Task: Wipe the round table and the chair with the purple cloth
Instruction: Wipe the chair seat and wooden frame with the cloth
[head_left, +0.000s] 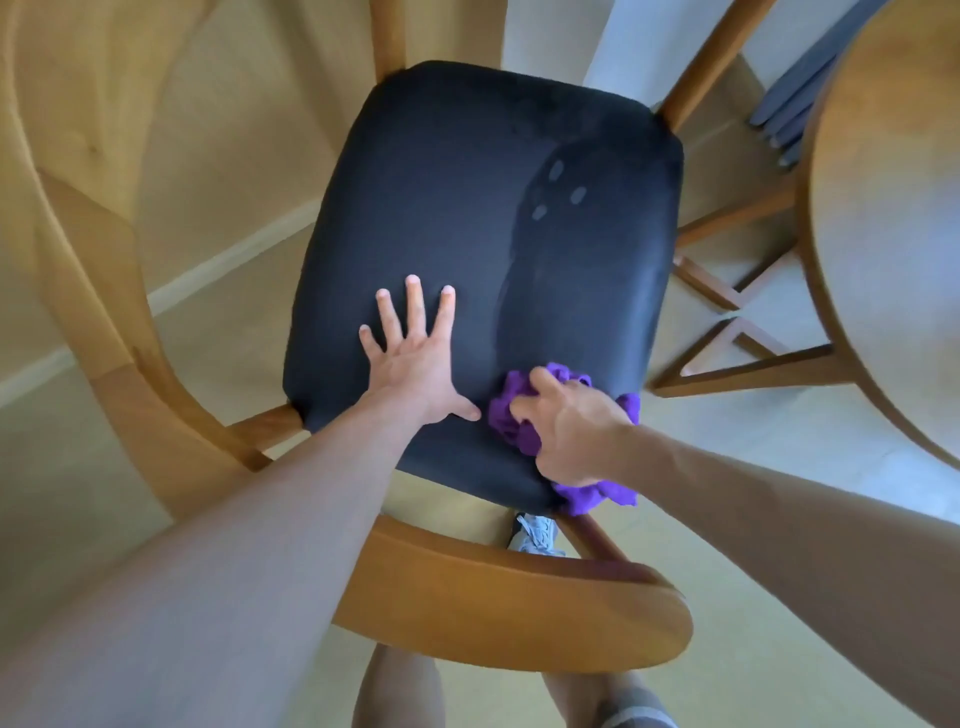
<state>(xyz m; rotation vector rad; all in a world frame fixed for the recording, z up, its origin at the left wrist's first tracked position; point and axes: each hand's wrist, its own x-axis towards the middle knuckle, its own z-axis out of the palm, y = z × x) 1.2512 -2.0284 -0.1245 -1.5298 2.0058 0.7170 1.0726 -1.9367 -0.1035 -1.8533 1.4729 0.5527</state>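
Note:
A wooden chair with a dark padded seat fills the middle of the view, seen from above its curved backrest. My left hand lies flat on the near part of the seat, fingers spread, holding nothing. My right hand is closed on the bunched purple cloth, which presses on the seat's near right corner and hangs slightly over the edge. A darker wiped streak runs up the seat's right side. The round wooden table shows at the right edge.
The table's crossed wooden legs stand close to the right of the chair. A second wooden chair's curved back is at the left. My shoe and legs show below the backrest on the pale floor.

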